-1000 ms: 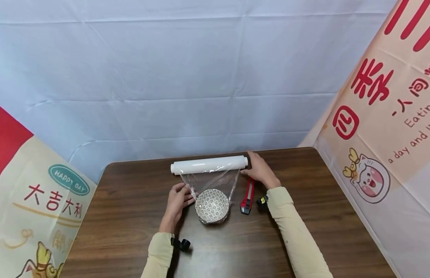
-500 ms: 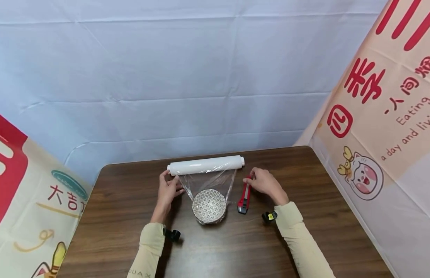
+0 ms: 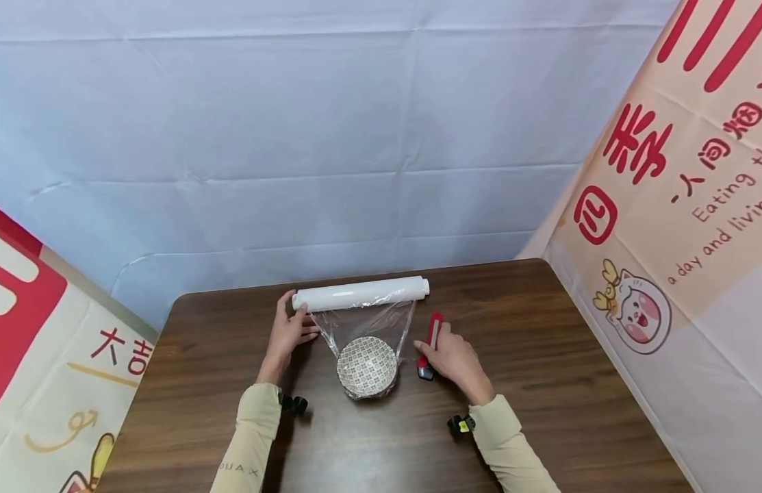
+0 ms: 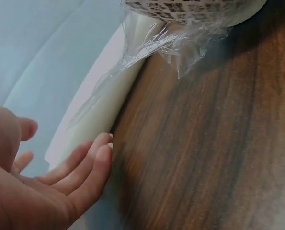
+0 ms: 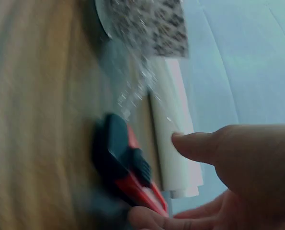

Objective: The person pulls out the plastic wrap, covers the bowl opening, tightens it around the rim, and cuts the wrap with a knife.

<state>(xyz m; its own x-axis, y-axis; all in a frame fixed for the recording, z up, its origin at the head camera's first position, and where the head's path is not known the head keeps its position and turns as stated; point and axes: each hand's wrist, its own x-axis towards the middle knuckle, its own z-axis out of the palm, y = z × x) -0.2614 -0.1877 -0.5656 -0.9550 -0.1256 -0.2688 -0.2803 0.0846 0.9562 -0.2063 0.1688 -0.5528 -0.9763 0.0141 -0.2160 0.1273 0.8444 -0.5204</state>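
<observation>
A white roll of cling film (image 3: 360,294) lies at the table's back edge. Clear film (image 3: 370,323) runs from it over a patterned bowl (image 3: 366,368). My left hand (image 3: 285,335) is at the roll's left end; in the left wrist view its fingers (image 4: 87,177) are loosely bent beside the roll, gripping nothing. Right of the bowl lies a red and black utility knife (image 3: 435,330), with my right hand (image 3: 454,357) over it. In the right wrist view the thumb (image 5: 199,146) stands apart from the knife, while a fingertip (image 5: 144,218) is at its red body.
The brown wooden table (image 3: 368,452) carries these things. Behind it hangs a pale cloth (image 3: 263,137). Printed banners flank it at the right (image 3: 652,226) and left (image 3: 66,342). Each wrist wears a small black camera.
My left hand has moved from beside the bowl to the roll's left end. My right hand has left the roll's right end and come down over the knife.
</observation>
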